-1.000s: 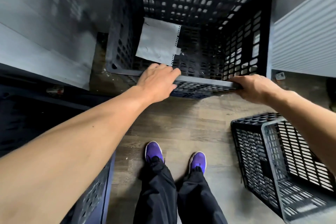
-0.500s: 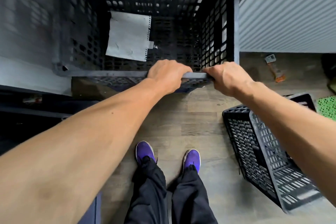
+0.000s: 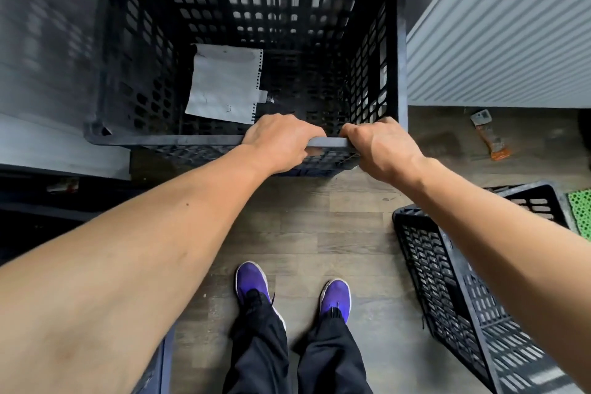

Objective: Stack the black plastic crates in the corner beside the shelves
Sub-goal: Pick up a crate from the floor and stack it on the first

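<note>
A tall black plastic crate (image 3: 166, 139) stands raised in the corner, and I look down into it. Its lattice walls are open and a white sheet of paper (image 3: 224, 83) lies on its bottom. My left hand (image 3: 281, 141) and my right hand (image 3: 382, 147) both grip the near rim, close together toward its right end. A second black crate (image 3: 447, 285) lies tilted on the floor at the right, partly behind my right forearm.
Grey shelves (image 3: 48, 80) run along the left, and a white ribbed panel (image 3: 499, 29) stands at the right. An orange-handled scraper (image 3: 489, 137) lies on the wood floor, with a green mat (image 3: 580, 214) at the right edge. My purple shoes (image 3: 252, 278) are below.
The crate has shifted left toward the shelves and sits nearer in view. My right hand slid left along the rim, so both hands now lie closer together.
</note>
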`<state>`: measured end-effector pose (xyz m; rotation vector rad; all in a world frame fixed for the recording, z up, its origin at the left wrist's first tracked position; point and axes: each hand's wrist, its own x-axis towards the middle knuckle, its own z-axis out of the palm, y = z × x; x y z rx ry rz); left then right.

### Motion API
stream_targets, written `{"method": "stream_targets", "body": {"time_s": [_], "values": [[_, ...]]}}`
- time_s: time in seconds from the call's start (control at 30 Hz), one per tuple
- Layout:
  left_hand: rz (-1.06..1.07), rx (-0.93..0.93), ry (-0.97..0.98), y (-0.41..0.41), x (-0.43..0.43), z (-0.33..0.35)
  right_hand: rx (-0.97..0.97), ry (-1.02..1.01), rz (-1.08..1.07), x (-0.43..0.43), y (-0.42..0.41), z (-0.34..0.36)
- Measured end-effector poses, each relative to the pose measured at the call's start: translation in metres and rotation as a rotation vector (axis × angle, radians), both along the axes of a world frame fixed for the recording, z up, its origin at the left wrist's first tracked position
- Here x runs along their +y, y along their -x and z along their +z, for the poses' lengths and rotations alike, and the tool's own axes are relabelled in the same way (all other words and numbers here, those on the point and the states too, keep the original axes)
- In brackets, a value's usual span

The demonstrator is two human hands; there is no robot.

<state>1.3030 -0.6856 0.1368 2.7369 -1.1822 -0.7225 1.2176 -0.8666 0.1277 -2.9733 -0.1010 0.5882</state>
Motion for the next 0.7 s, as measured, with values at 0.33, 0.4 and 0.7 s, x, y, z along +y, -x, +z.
{"method": "stream_targets", "body": {"time_s": [0.33,0.4,0.7], "values": [[0.026,0.063,-0.039,-0.002,-0.005,-0.001,-0.132,0.031,-0.114,0.012,0.006,-0.006],[0.028,0.06,-0.054,-0.004,-0.006,-0.002,-0.148,0.054,-0.122,0.012,0.002,-0.008],[0.102,0.032,-0.109,0.006,-0.007,0.002,-0.07,0.036,-0.112,0.013,0.001,0.0]]}}
